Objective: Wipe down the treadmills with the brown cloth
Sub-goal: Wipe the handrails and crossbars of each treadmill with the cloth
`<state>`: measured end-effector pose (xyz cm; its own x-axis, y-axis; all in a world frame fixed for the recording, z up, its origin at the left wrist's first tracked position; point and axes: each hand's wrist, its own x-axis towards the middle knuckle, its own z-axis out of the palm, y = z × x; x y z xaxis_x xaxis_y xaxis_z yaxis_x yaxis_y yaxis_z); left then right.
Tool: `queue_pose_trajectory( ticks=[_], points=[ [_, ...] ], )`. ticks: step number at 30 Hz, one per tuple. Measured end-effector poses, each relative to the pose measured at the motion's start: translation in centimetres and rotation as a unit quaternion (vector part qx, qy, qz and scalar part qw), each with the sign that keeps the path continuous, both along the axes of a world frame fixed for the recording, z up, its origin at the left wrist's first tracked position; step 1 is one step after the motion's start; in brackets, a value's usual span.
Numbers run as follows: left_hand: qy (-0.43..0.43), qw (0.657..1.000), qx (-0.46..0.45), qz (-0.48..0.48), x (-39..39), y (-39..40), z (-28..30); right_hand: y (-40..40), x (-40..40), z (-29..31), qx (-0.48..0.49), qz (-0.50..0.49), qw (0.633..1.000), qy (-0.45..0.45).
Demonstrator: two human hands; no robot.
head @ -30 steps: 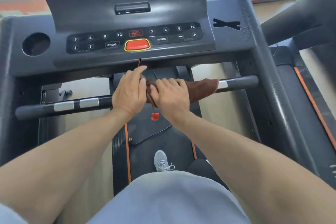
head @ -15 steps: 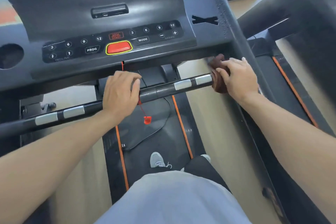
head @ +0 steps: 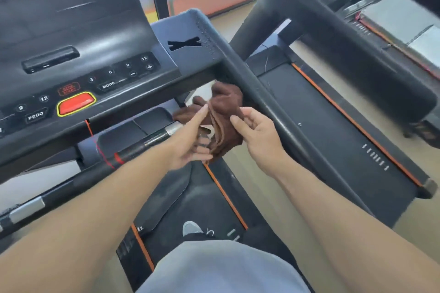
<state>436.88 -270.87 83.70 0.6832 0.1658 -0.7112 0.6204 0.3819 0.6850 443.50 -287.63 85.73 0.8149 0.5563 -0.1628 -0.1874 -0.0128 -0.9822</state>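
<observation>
The brown cloth [head: 225, 116] hangs bunched in the air between both hands, just under the right end of the console [head: 95, 93] and close against the right side rail [head: 266, 102] of the treadmill. The left hand [head: 190, 140] has its forefinger laid straight along the cloth's face while the lower fingers curl into the folds, so its grip is a loose pinch on the fabric. The right hand [head: 258, 133] holds the other side, thumb and fingertips curled at the cloth's edge; how firmly it has hold I cannot tell, since the folds hide the contact.

From where I stand, the weak point looks like the handover itself. Neither hand has a full fist of cloth, so if one lets go before the other tightens, the cloth could slip and drop onto the belt [head: 207, 202] by the person's shoe [head: 190, 228]. The red safety cord [head: 94, 140] dangles from under the console just left of the left forearm; a careless sweep back along the handlebar [head: 133, 150] could snag it. The red stop button [head: 76, 104] sits near too, and a knuckle or a wipe across the panel might press it.
</observation>
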Motion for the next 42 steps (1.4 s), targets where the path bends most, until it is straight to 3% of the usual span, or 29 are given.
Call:
queue_pose_trajectory(
  ticks=[2,3,6,8,12,14,16,20,27,30,34,38,40,42],
  points=[
    [-0.050,0.993,-0.097,0.054,0.2,-1.5,-0.3,-1.9,-1.0,0.9,-0.024,0.047,0.999,-0.003],
    [-0.058,0.992,-0.079,0.084,0.6,-2.4,-0.3,-2.8,-1.7,1.2,-0.036,0.075,0.996,-0.003],
    [-0.061,0.984,0.086,0.146,1.5,-5.5,0.1,-5.9,-3.5,1.4,-0.064,0.144,0.987,0.016],
    [-0.110,0.975,0.089,0.169,1.5,-8.2,1.2,-8.4,-3.6,1.5,-0.066,0.140,0.988,0.023],
    [-0.176,0.979,-0.006,0.101,0.8,-14.5,4.6,-14.1,-2.3,1.5,-0.112,-0.015,0.993,-0.030],
    [-0.203,0.977,-0.003,0.058,0.3,-17.4,6.2,-17.0,-1.9,1.9,-0.133,-0.078,0.985,-0.077],
    [-0.226,0.974,0.016,0.013,0.1,-19.6,7.7,-20.0,-1.1,2.2,-0.112,-0.058,0.987,-0.096],
    [-0.254,0.966,0.050,-0.022,-0.4,-23.0,9.1,-24.6,1.0,2.5,-0.166,0.113,0.963,-0.182],
    [-0.234,0.961,0.119,0.084,-1.0,-25.6,8.0,-28.8,0.1,2.4,-0.101,0.062,0.990,-0.082],
    [-0.195,0.952,0.217,0.095,-0.8,-25.2,7.1,-30.5,-1.2,2.7,-0.118,0.069,0.989,-0.051],
    [-0.186,0.923,0.333,0.038,1.3,-25.1,6.9,-32.3,-2.2,3.4,-0.170,0.083,0.982,-0.021],
    [-0.224,0.871,0.430,-0.077,6.8,-25.9,6.8,-34.3,-0.4,3.8,-0.229,-0.016,0.972,-0.041],
    [-0.191,0.838,0.498,-0.115,9.5,-25.6,6.3,-35.9,1.8,3.1,-0.347,-0.041,0.935,-0.062],
    [-0.143,0.829,0.535,-0.082,10.7,-25.0,5.2,-36.9,3.0,1.7,-0.479,0.002,0.872,-0.100]
  ],
)
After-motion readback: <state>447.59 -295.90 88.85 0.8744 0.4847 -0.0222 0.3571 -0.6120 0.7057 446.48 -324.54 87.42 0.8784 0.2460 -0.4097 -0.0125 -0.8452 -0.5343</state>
